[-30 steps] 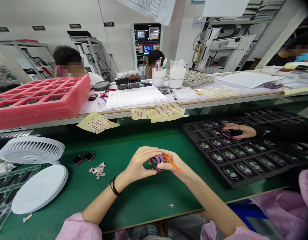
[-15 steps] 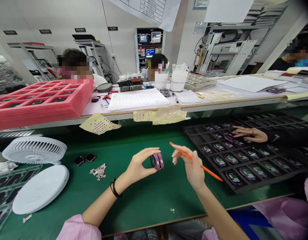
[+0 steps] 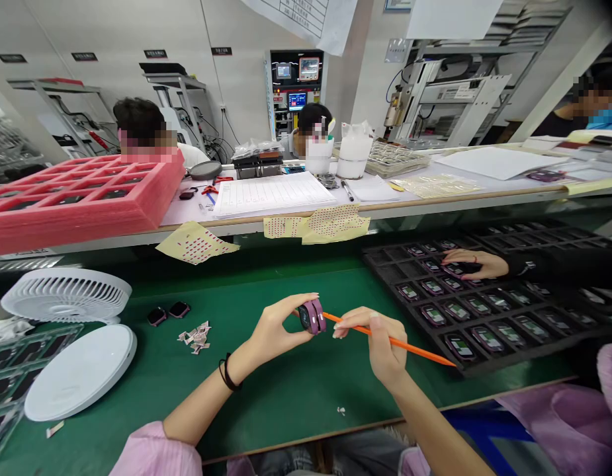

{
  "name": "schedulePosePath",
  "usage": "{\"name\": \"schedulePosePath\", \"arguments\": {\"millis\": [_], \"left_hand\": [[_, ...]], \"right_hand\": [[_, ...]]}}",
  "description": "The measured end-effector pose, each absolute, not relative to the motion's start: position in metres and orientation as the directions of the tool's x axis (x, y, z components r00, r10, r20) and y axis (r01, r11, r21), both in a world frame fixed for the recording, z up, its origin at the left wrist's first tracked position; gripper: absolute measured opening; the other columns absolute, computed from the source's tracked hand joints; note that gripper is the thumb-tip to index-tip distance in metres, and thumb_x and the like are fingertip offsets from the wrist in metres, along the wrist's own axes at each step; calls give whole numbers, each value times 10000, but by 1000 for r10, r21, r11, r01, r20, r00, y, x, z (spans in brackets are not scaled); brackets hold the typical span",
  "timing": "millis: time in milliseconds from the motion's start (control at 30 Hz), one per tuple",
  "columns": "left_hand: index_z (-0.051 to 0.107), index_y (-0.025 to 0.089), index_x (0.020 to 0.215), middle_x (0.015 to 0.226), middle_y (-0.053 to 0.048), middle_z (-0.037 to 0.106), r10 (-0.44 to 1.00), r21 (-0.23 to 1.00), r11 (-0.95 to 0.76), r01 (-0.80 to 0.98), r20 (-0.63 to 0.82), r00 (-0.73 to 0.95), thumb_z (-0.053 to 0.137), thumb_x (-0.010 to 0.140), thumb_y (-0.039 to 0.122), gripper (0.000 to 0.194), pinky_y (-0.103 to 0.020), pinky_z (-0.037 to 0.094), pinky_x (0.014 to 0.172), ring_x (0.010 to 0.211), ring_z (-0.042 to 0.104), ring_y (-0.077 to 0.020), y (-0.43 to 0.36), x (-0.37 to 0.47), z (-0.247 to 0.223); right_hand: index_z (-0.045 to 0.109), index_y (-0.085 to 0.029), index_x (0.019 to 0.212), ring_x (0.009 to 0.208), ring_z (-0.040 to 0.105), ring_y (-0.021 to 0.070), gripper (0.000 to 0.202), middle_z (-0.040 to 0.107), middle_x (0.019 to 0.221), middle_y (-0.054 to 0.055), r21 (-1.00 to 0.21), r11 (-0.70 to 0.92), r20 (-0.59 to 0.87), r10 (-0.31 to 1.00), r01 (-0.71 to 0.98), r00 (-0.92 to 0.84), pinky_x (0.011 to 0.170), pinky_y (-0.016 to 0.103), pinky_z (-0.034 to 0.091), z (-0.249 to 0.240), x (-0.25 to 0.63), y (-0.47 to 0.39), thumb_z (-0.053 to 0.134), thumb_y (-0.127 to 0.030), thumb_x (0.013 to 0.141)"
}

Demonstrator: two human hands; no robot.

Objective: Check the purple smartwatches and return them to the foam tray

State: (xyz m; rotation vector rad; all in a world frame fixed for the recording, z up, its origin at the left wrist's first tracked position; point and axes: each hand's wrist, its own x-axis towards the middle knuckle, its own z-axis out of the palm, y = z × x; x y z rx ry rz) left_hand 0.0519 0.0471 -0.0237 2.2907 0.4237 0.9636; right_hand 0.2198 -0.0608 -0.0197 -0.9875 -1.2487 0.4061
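My left hand (image 3: 273, 324) grips a purple smartwatch case (image 3: 313, 317) between thumb and fingertips, on edge above the green mat. The case looks like two halves, or two cases, side by side; I cannot tell which. In my right hand (image 3: 385, 340) is a long orange pry stick (image 3: 415, 348), held like a pen. Its front end reaches the case, and a bit of orange shows on the case's far side; whether it runs through or behind is hidden. Two dark watch pieces (image 3: 179, 309) and a small pile of pale paper-like scraps (image 3: 195, 336) lie left of my left hand.
A black foam tray (image 3: 399, 317) of watch parts stands on the right, with a co-worker's hand (image 3: 477, 264) over it. At left are a white fan (image 3: 70, 297), its round base (image 3: 82, 373) and clear trays (image 3: 22, 377). Pink foam (image 3: 157, 195) sits on the shelf.
My right hand has lowered the orange stick and brought its front end to the watch case. My left hand has stayed about still. The co-worker's hand has shifted left over the tray.
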Motion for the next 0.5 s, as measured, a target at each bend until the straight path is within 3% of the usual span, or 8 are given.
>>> {"name": "schedulePosePath", "arguments": {"millis": [100,200,300,400,500], "left_hand": [[569,225,1214,1147,-68,676,494,645,-762,50,530,690,681,744,183,485,-289,568,780,994,650,-207,47,52,-23],[572,225,1208,1134,-60,679,502,654,-754,53,522,689,683,732,160,493,-272,568,757,972,651,-196,47,52,-22],[569,224,1209,1139,-58,676,505,660,-749,55,515,693,684,725,141,504,-262,567,751,974,648,-192,47,53,-23],[564,228,1216,1156,-62,669,505,666,-744,58,503,702,685,731,153,504,-263,569,747,1001,641,-200,48,54,-25],[565,232,1216,1162,-65,666,512,676,-734,68,485,709,683,738,169,496,-272,573,748,1024,637,-212,49,55,-27]], "right_hand": [[673,-222,576,647,592,206,569,619,621,78,-806,534,592,716,257,369,569,359,481,-19,224,-59,312,-420,969],[531,-211,510,475,449,136,550,443,462,8,-886,428,461,767,179,446,458,276,374,-24,231,-52,336,-454,962],[582,-215,872,365,255,85,276,300,420,-93,-966,235,259,867,110,426,373,221,217,-37,238,-40,467,-462,918],[440,-238,1298,394,295,100,436,335,464,-103,-970,151,216,891,188,398,398,224,264,-52,241,-33,494,-427,909],[450,-232,1350,408,346,106,457,419,499,-74,-954,154,243,899,258,364,426,240,336,-61,243,-32,430,-408,929]]}}
